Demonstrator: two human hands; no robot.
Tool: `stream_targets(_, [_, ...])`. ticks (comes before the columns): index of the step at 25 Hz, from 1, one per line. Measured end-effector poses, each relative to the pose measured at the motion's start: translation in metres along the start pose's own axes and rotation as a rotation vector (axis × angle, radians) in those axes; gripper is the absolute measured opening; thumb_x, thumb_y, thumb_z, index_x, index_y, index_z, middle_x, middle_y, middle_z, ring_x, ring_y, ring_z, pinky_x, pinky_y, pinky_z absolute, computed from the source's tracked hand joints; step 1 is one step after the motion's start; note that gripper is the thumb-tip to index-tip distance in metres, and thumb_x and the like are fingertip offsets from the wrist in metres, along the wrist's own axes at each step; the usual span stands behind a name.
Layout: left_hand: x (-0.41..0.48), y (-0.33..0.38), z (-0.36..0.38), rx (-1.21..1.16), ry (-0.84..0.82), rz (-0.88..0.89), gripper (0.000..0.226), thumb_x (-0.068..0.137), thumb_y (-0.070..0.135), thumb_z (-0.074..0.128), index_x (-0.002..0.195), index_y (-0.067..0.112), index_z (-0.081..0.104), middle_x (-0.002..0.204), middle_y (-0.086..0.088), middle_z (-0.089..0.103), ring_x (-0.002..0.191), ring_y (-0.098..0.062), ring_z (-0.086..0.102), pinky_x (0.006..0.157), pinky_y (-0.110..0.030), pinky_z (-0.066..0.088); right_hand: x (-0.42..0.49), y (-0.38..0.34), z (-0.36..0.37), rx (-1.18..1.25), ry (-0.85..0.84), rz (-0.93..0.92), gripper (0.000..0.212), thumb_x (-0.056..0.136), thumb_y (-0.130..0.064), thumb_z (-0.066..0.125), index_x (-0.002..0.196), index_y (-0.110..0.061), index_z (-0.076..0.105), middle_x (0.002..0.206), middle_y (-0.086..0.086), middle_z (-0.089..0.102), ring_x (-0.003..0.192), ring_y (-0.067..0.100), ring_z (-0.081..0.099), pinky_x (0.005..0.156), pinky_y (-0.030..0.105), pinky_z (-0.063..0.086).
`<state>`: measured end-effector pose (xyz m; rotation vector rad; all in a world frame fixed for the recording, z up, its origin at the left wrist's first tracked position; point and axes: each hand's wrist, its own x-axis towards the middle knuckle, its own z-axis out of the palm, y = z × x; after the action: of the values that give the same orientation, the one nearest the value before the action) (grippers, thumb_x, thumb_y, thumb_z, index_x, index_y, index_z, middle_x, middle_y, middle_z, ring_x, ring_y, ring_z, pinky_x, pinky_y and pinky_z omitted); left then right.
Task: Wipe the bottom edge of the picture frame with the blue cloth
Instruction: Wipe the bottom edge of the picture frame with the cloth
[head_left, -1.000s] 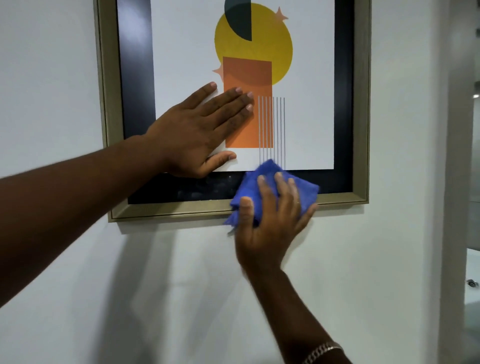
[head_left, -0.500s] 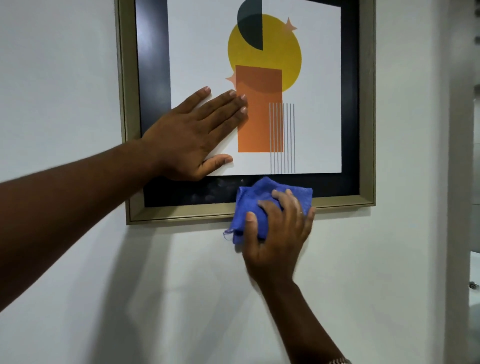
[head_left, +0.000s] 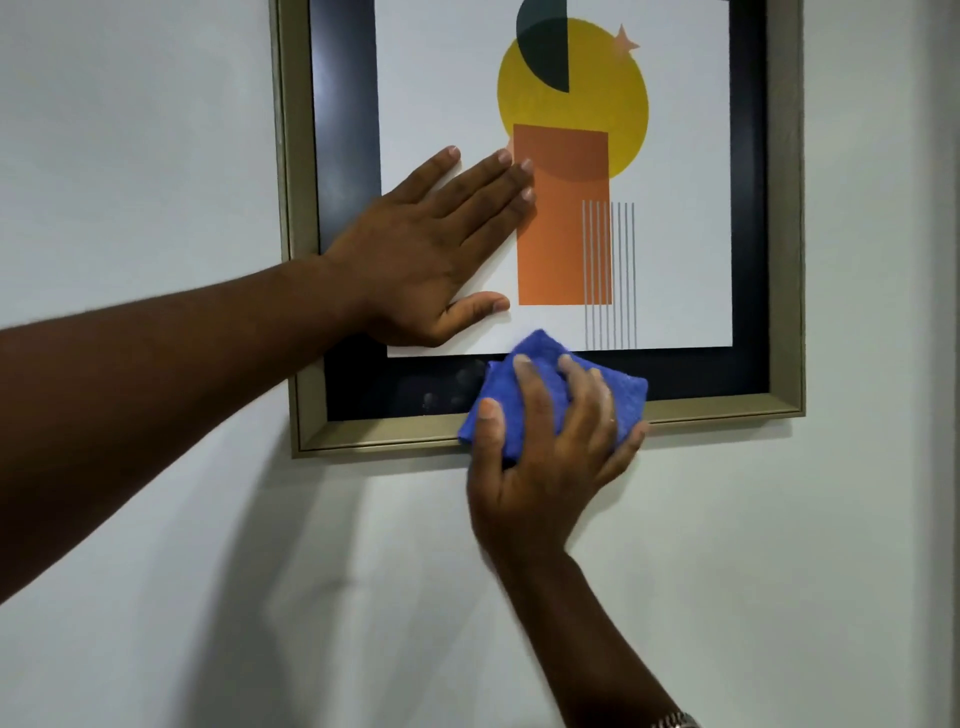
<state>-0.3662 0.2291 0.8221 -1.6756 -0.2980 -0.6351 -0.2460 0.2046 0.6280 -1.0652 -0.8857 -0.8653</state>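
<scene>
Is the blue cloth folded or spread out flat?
Folded. The blue cloth sits bunched in a thick wad under the right hand, with a doubled edge showing at its top.

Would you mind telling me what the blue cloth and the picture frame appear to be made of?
Blue cloth: looks like microfibre or terry, given its fuzzy, matte nap and soft folds under the right hand. Picture frame: stepped moulding in a dull champagne-gold, satin finish; wood or plastic, I cannot tell which. Its front seems glazed, since smudges show on the dark border.

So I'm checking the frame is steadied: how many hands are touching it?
2. The left hand lies flat on the glass; the right hand presses the blue cloth on the frame's bottom edge.
</scene>
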Motion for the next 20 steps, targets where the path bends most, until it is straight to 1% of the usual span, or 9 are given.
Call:
stream_targets(3, [-0.001,-0.009,-0.001,0.001,-0.008,0.061,0.083,0.093,0.064,0.014,0.154,0.008,0.005,0.164,-0.016,0.007,0.152,-0.03,0.005,0.123,-0.052,0.011,-0.019,0.012,-0.006,-0.001,-0.076,-0.242,0.043,0.096,-0.052,0.044,0.13,-0.028,0.056,0.143,0.004,0.054,0.142,0.024,0.037,0.119,0.063,0.015])
stream_targets(7, [-0.002,-0.008,-0.001,0.012,-0.015,0.055,0.083,0.093,0.064,0.013,0.154,0.009,0.004,0.164,-0.015,0.006,0.152,-0.028,0.003,0.124,-0.051,0.011,-0.009,-0.001,0.002,0.012,-0.019,-0.037,0.044,0.098,-0.052,0.039,0.133,-0.031,0.055,0.147,0.003,0.051,0.145,0.025,0.033,0.118,0.067,0.014])
stream_targets(9, [-0.002,-0.009,-0.002,0.006,-0.016,0.058,0.083,0.093,0.064,0.013,0.154,0.008,0.004,0.164,-0.015,0.006,0.152,-0.028,0.003,0.124,-0.05,0.011,-0.02,-0.02,0.007,-0.011,-0.062,-0.14,0.044,0.098,-0.054,0.039,0.133,-0.033,0.055,0.148,0.002,0.051,0.145,0.025,0.033,0.119,0.065,0.012])
stream_targets(11, [-0.002,-0.011,-0.002,-0.001,-0.011,0.058,0.083,0.093,0.064,0.013,0.154,0.008,0.004,0.164,-0.015,0.006,0.152,-0.028,0.004,0.124,-0.05,0.01,-0.03,-0.006,0.0,-0.018,-0.076,-0.267,0.041,0.098,-0.052,0.044,0.129,-0.029,0.058,0.144,0.005,0.054,0.142,0.026,0.037,0.118,0.065,0.016])
stream_targets(13, [-0.003,-0.01,-0.001,0.009,-0.001,0.052,0.083,0.093,0.064,0.013,0.154,0.008,0.005,0.164,-0.016,0.007,0.152,-0.028,0.005,0.124,-0.05,0.011,-0.022,0.004,-0.001,0.003,-0.004,-0.167,0.038,0.097,-0.047,0.046,0.125,-0.026,0.061,0.141,0.006,0.057,0.141,0.028,0.039,0.115,0.068,0.019])
stream_targets(15, [-0.002,-0.009,-0.002,0.005,-0.003,0.056,0.083,0.093,0.063,0.014,0.153,0.008,0.006,0.164,-0.016,0.008,0.152,-0.028,0.005,0.124,-0.05,0.012,-0.013,-0.018,0.01,0.038,0.048,0.004,0.035,0.097,-0.044,0.046,0.124,-0.03,0.063,0.141,0.005,0.057,0.141,0.027,0.038,0.116,0.069,0.016])
stream_targets(16, [-0.002,-0.009,-0.002,0.003,-0.004,0.057,0.083,0.093,0.063,0.014,0.153,0.008,0.006,0.164,-0.016,0.008,0.152,-0.028,0.005,0.124,-0.051,0.012,-0.014,-0.033,0.014,0.029,0.034,0.01,0.035,0.098,-0.046,0.045,0.125,-0.033,0.062,0.142,0.003,0.056,0.142,0.026,0.038,0.118,0.067,0.013])
stream_targets(18, [-0.002,-0.011,-0.003,-0.001,-0.013,0.053,0.082,0.094,0.063,0.014,0.153,0.007,0.005,0.164,-0.016,0.007,0.152,-0.028,0.005,0.124,-0.051,0.012,-0.029,-0.039,0.014,0.024,-0.023,-0.14,0.034,0.098,-0.048,0.045,0.124,-0.033,0.062,0.142,0.003,0.056,0.142,0.025,0.039,0.119,0.065,0.012])
stream_targets(20, [-0.003,-0.009,-0.003,0.001,-0.019,0.043,0.083,0.093,0.063,0.014,0.153,0.008,0.005,0.164,-0.016,0.007,0.152,-0.028,0.005,0.124,-0.05,0.011,-0.03,-0.012,0.003,0.045,-0.035,-0.249,0.033,0.098,-0.044,0.049,0.12,-0.026,0.066,0.139,0.007,0.059,0.139,0.026,0.043,0.118,0.064,0.017])
